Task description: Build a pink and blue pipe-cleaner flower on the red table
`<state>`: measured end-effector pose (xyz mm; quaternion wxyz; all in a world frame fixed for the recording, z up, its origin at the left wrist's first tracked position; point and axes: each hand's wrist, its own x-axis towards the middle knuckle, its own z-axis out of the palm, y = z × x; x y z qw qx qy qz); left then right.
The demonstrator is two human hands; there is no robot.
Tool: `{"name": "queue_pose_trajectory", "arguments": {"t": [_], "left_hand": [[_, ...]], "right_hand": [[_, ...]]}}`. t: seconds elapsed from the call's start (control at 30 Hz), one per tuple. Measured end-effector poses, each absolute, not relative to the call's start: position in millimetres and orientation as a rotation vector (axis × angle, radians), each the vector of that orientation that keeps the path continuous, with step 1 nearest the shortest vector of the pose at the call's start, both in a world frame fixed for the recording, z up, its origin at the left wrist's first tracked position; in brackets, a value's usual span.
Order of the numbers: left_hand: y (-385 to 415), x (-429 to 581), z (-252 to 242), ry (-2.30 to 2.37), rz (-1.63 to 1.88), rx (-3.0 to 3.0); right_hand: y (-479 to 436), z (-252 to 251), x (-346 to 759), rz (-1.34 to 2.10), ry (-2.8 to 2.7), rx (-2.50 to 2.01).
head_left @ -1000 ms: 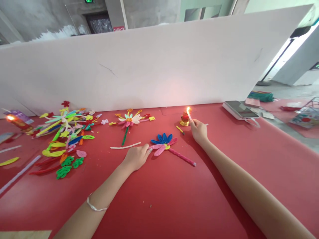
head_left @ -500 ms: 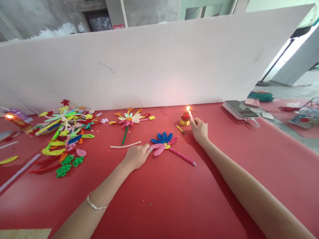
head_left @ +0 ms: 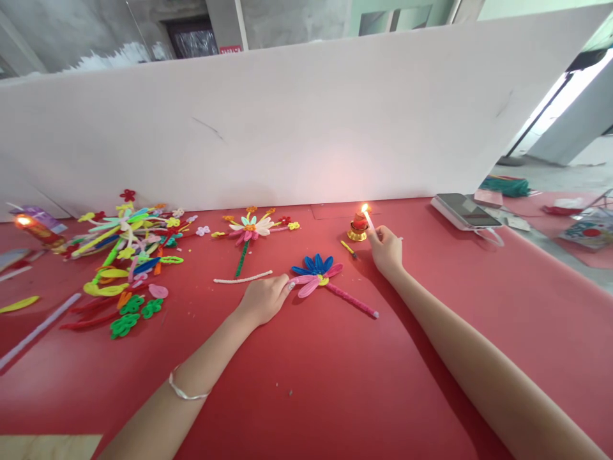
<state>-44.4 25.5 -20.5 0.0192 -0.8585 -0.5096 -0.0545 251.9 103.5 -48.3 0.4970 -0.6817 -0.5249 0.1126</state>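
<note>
My right hand (head_left: 385,250) is closed around a thin white stick (head_left: 368,220), its tip in the flame of a small red candle on a gold holder (head_left: 357,227). My left hand (head_left: 264,299) rests on the red table with fingers curled, its fingertips touching a pink petal of a blue and pink pipe-cleaner flower (head_left: 317,275) with a pink stem. A white pipe cleaner (head_left: 242,278) lies just beyond the left hand. A short yellow piece (head_left: 348,248) lies near the candle.
A pile of coloured pipe-cleaner flowers (head_left: 125,246) covers the left of the red table (head_left: 335,383). Another flower with a green stem (head_left: 247,232) lies in the middle. A second lit candle (head_left: 33,229) burns far left. A white board (head_left: 297,121) stands behind; a phone (head_left: 463,209) lies right.
Almost nothing differs: the view has shifted slightly, and both hands keep their places, the stick's tip staying in the flame.
</note>
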Motion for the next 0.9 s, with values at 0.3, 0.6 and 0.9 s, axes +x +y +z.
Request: {"name": "queue_pose_trajectory", "arguments": {"t": [0.3,0.6,0.9], "left_hand": [[27.1,-45.4,-22.1,-1.557,-0.126,-2.681],[27.0,-44.4,-22.0,-1.551,-0.146,-2.682],[27.0,-46.2,-24.0,-1.544,-0.136,-2.673]], "right_hand": [[103.8,-48.1,251.5,0.273,-1.269,-1.66],[105.0,-51.3,253.2,0.253,-1.269,-1.653],[103.9,-50.3,252.6,0.262,-1.27,-1.66]]}}
